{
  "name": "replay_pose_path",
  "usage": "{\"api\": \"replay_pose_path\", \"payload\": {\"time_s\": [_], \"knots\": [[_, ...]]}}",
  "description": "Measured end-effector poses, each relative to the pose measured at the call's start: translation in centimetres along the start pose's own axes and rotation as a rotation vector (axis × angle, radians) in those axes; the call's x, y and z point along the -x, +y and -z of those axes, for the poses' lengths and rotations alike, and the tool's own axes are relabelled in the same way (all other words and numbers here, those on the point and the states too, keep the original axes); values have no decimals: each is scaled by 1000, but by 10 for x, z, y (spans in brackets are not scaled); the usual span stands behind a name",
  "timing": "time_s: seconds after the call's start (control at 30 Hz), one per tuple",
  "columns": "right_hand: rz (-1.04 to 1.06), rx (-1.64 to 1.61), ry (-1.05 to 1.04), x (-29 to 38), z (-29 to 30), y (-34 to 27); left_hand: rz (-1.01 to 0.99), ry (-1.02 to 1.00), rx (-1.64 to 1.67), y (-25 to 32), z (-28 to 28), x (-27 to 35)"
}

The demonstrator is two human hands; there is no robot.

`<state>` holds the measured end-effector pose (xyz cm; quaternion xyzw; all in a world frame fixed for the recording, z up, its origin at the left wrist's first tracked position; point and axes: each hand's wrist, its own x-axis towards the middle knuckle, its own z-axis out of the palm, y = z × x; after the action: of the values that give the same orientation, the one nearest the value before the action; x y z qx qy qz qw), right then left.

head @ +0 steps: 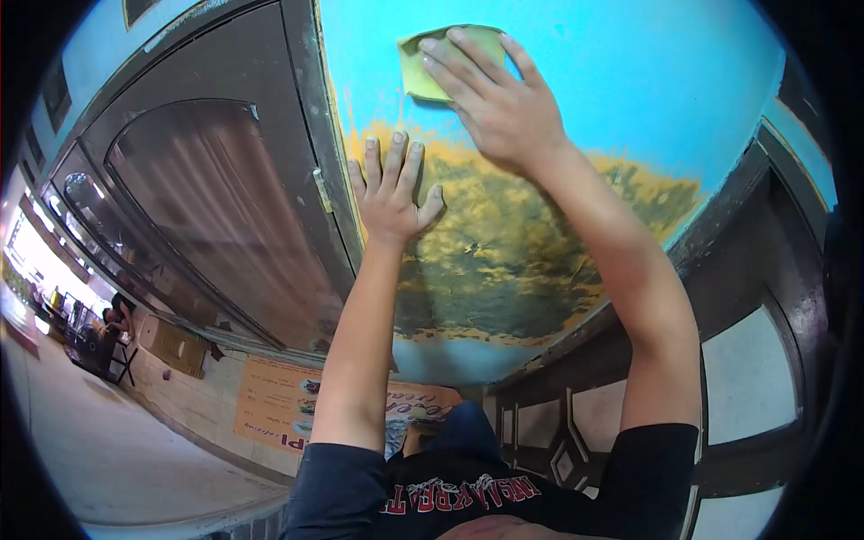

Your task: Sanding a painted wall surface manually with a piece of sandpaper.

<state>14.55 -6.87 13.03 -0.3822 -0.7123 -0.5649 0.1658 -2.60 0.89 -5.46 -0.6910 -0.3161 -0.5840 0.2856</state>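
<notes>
My right hand [509,108] presses a sheet of yellowish-green sandpaper [432,71] against the blue painted wall [607,81], its fingers spread over the sheet. My left hand [395,192] lies with spread fingers on the wall lower to the left, beside the door frame, and holds nothing. Beneath both hands the wall shows a worn patch [499,263] of ochre and dark grey, with ragged edges where the blue paint stops. A blue strip of wall remains below the patch.
A dark wooden door [270,121] with a curtained glass pane stands left; dark panelled woodwork [729,324] stands right. A printed banner [270,398] lies on the tiled floor. A plastic stool [172,347] is farther left, with a seated person [121,314] beyond.
</notes>
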Motion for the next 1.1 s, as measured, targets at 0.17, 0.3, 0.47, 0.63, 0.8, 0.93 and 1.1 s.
{"api": "replay_pose_path", "payload": {"time_s": [0.17,0.3,0.47,0.63,0.8,0.93,1.1], "knots": [[-60,-24,41,18,-1,14,-3,3,-1,1,1,-2],[59,-14,5,16,-8,-8,-7,22,4,-1,1,-5],[-65,-9,86,-13,2,15,9,5,18,2,-1,2],[-32,-8,70,2,-3,-3,-3,11,1,0,2,-4],[43,-77,73,-31,-13,-14,2,11,21,0,1,1],[-44,5,118,-34,-1,4,11,10,30,1,2,0],[117,-58,67,-20,-14,-18,7,4,22,1,2,-1]]}}
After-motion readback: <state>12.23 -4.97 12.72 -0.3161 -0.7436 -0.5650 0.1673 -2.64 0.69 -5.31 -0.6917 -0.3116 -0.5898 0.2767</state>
